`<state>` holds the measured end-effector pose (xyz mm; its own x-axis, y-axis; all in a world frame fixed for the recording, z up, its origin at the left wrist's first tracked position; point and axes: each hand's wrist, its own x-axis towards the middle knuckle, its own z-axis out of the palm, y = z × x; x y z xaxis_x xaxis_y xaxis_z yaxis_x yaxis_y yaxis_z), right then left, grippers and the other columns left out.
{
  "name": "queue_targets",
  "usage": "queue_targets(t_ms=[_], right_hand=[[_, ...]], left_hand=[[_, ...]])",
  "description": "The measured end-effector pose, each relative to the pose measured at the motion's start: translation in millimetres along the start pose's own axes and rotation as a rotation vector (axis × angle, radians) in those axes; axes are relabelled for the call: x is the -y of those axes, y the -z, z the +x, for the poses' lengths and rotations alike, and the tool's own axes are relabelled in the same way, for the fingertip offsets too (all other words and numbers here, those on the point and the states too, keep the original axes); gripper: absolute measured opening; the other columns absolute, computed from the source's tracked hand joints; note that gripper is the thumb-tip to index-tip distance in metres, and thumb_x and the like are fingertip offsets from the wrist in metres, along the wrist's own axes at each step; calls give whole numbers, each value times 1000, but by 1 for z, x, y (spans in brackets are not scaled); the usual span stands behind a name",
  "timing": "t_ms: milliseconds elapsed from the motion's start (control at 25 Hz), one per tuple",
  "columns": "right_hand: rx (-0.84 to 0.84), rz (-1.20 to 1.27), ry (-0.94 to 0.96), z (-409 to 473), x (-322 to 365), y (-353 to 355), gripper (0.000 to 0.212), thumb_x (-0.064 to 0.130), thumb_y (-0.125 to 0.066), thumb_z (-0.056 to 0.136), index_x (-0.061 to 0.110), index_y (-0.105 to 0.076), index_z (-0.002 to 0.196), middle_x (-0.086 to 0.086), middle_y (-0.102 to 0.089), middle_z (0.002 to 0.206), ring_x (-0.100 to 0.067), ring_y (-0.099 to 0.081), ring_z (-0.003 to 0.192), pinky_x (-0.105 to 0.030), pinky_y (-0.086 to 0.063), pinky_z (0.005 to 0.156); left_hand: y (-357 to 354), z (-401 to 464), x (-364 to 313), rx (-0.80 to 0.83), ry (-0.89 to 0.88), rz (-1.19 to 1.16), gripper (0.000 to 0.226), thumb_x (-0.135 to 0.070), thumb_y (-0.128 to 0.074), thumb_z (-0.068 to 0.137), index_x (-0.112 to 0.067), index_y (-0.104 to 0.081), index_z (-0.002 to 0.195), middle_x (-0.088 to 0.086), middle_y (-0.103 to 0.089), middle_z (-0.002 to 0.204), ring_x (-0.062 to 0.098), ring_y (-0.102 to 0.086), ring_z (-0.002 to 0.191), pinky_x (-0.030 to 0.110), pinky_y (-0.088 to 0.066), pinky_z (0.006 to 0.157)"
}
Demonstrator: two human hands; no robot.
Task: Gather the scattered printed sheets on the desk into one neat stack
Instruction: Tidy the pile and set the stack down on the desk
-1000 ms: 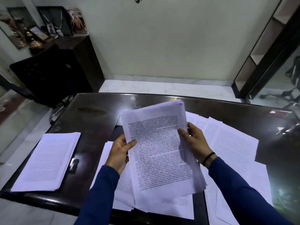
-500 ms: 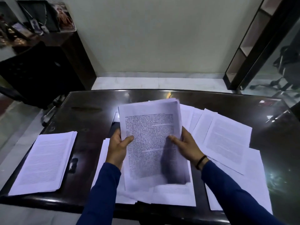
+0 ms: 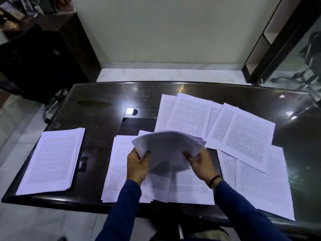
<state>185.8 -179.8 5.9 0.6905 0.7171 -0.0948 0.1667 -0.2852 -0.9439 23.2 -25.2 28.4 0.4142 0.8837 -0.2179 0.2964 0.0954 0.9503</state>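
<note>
Head view: both hands hold one bundle of sheets above the counter. Left hand grips its left edge, right hand its right edge — fingers curled round the paper, which bends up in the middle. Loose sheets lie under and to the right. A neat stack sits well apart at the left.

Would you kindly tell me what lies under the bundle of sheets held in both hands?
Overlapping white printed sheets on the dark glossy desk; the bowed bundle hides their upper parts.
</note>
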Motion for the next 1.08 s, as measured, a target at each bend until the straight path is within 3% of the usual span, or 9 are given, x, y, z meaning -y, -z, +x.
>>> queue_targets(t_ms=[120, 280, 480, 680, 880, 1080], right_hand=[[35, -45, -92, 10, -18, -6, 40, 12, -56, 98, 18, -50, 137, 3, -63, 125, -17, -59, 117, -32, -49, 96], [54, 10, -58, 39, 4, 15, 28, 7, -67, 91, 14, -62, 118, -2, -70, 113, -22, -65, 106, -36, -52, 89], [344, 296, -76, 65, 47, 42, 42, 12, -74, 86, 20, -61, 125, -8, -70, 122, -27, -68, 109, -39, -57, 91], [449, 362, -60, 56, 60, 16, 41, 7, -59, 97, 12, -46, 136, -5, -64, 132, -26, -62, 120, -41, -51, 101], [515, 428, -177, 43, 66, 6, 37, 3, -52, 98, 21, -49, 130, 0, -70, 122, -20, -69, 109, -31, -57, 86], [574, 457, -226, 47, 60, -26, 32, 2, -51, 98, 8, -56, 129, -12, -69, 123, -31, -68, 109, -43, -53, 94]], left_hand=[[-7, 6, 13, 51, 84, 69, 11, -2, -61, 93, -11, -60, 99, -2, -65, 86, 24, -63, 84, 21, -48, 63], [7, 17, -11, 91, -6, 81, 21, 0, -68, 88, -17, -65, 99, -1, -72, 94, 17, -68, 87, 24, -53, 71], [35, 19, -31, 136, 170, -317, 29, 7, -66, 85, -10, -69, 107, 11, -76, 106, 36, -70, 101, 50, -54, 91], [33, 0, -42, 118, 169, -490, 42, 4, -54, 93, -22, -60, 126, 5, -73, 118, 27, -70, 106, 45, -55, 88], [45, -12, -33, 71, 169, -461, 46, 1, -53, 95, -28, -57, 129, 3, -70, 124, 27, -68, 112, 49, -52, 96], [70, -31, -16, 0, 222, -528, 46, 0, -56, 94, -24, -56, 134, 10, -70, 123, 35, -66, 112, 52, -53, 93]])
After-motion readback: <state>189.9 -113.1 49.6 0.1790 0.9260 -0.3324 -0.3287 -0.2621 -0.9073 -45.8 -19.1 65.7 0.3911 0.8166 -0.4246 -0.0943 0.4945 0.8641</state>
